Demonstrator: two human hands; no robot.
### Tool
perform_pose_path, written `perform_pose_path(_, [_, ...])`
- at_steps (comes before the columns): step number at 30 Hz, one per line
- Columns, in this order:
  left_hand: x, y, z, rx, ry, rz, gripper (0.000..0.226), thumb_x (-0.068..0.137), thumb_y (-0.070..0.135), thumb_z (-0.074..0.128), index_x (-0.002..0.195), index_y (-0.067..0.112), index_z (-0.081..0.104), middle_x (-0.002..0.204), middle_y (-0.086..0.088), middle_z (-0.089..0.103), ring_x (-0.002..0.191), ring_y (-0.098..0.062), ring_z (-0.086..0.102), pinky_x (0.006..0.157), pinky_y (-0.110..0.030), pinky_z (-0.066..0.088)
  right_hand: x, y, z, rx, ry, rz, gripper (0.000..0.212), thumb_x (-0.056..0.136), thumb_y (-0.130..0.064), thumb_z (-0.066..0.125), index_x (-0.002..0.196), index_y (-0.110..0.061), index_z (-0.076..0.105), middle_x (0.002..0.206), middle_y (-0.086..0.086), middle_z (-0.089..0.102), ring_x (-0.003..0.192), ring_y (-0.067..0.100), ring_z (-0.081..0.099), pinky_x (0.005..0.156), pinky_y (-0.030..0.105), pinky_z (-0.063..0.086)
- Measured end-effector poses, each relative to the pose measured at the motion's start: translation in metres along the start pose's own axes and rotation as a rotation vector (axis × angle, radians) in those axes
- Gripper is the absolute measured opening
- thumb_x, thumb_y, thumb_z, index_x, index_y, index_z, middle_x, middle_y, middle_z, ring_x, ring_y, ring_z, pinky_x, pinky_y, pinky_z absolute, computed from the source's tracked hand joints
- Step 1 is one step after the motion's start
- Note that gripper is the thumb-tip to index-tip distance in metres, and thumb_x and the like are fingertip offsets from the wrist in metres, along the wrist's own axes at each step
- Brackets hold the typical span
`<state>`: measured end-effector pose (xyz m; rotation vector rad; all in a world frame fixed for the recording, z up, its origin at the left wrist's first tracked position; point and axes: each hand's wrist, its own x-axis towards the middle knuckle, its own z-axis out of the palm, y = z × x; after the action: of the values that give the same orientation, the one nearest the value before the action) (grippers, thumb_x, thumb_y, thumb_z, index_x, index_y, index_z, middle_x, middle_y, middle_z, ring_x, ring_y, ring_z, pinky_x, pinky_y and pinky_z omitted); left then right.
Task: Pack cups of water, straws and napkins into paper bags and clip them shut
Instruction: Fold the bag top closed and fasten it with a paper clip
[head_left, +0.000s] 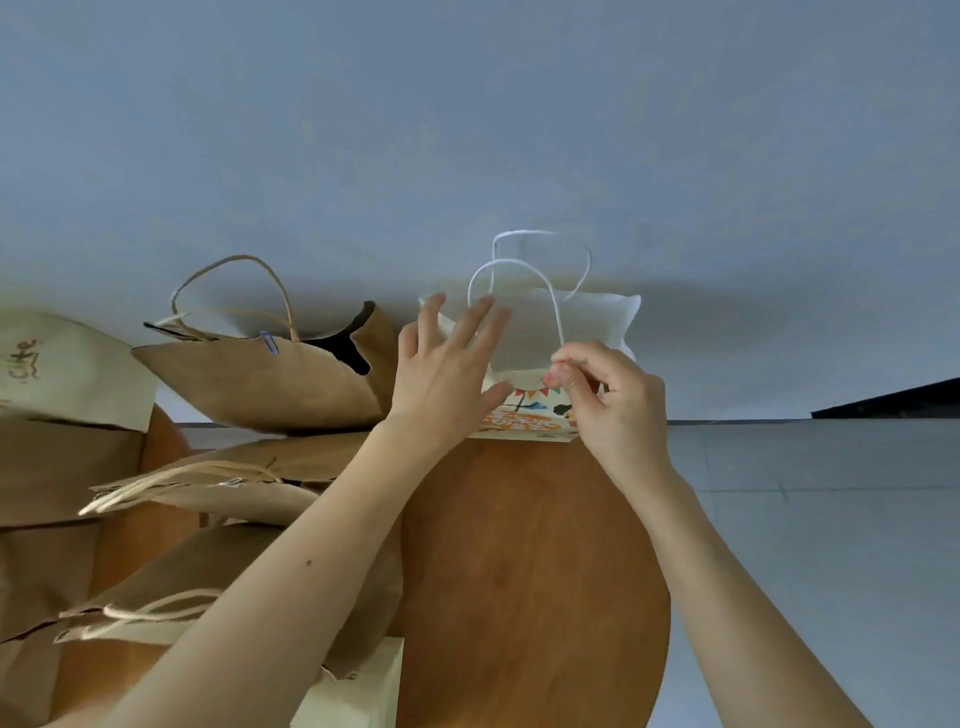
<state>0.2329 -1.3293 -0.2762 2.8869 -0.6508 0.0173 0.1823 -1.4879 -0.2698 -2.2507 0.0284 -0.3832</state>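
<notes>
Fingers (475, 325) of the left hand (447, 364) were spread and straight, laid against the upper left edge of the white bag (587, 322) and gripping nothing. Those of the right hand (618, 400) were curled, thumb and forefinger pinching the bag's near rim beside a handle's foot; whether a clip sat between them could not be told. The bag stood upright at the far edge of the round wooden worktop (530, 571), its white cord handles (519, 265) raised and its printed side facing the person. To the left leaned a brown bag (270, 384) with a blue clip (269, 343) on its top edge. More brown bags (218, 561) lay heaped nearer.
</notes>
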Motion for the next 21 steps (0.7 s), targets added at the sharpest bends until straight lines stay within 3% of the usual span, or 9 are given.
perform_pose_path(4, [0.008, -0.010, 0.012, 0.131, -0.036, 0.004, 0.102, 0.056, 0.061, 0.075, 0.141, 0.020, 0.037, 0.146, 0.001, 0.039, 0.131, -0.040, 0.035, 0.093, -0.046, 0.040, 0.005, 0.004, 0.010, 0.032, -0.015, 0.026, 0.013, 0.088, -0.018, 0.055, 0.080, -0.015, 0.065, 0.069, -0.007, 0.066, 0.065, 0.012, 0.061, 0.058, 0.027, 0.047])
perform_pose_path(10, [0.014, -0.015, 0.021, 0.115, 0.034, 0.020, 0.103, 0.054, 0.060, 0.077, 0.140, 0.018, 0.039, 0.138, -0.003, 0.048, 0.123, -0.038, 0.045, 0.087, -0.048, 0.043, 0.011, 0.010, 0.018, 0.030, -0.036, 0.039, 0.012, 0.088, -0.017, 0.056, 0.083, -0.015, 0.067, 0.070, -0.007, 0.067, 0.068, 0.015, 0.063, 0.060, 0.032, 0.049])
perform_pose_path(13, [0.015, -0.012, 0.020, -0.029, 0.049, 0.033, 0.083, 0.060, 0.046, 0.080, 0.133, 0.020, 0.048, 0.117, -0.004, 0.058, 0.113, -0.032, 0.053, 0.088, -0.051, 0.039, 0.009, 0.012, 0.019, 0.059, -0.027, 0.079, 0.011, 0.087, -0.017, 0.057, 0.083, -0.018, 0.066, 0.069, -0.009, 0.067, 0.068, 0.016, 0.064, 0.058, 0.035, 0.050])
perform_pose_path(18, [0.008, -0.005, 0.034, -0.152, 0.264, 0.070, 0.018, 0.070, 0.029, 0.071, 0.086, 0.022, 0.071, 0.080, 0.002, 0.063, 0.075, -0.028, 0.061, 0.076, -0.050, 0.043, 0.005, 0.014, 0.015, 0.083, -0.036, 0.101, 0.013, 0.086, -0.016, 0.057, 0.080, -0.024, 0.065, 0.071, -0.007, 0.068, 0.066, 0.005, 0.063, 0.058, 0.034, 0.052])
perform_pose_path(21, [0.005, -0.002, 0.041, -0.188, 0.322, 0.077, 0.024, 0.079, 0.037, 0.052, 0.075, 0.022, 0.070, 0.074, 0.007, 0.063, 0.069, -0.026, 0.058, 0.074, -0.049, 0.044, 0.005, 0.015, 0.017, 0.080, -0.032, 0.127, 0.012, 0.085, -0.018, 0.057, 0.081, -0.026, 0.065, 0.071, -0.008, 0.067, 0.067, 0.010, 0.063, 0.058, 0.038, 0.052])
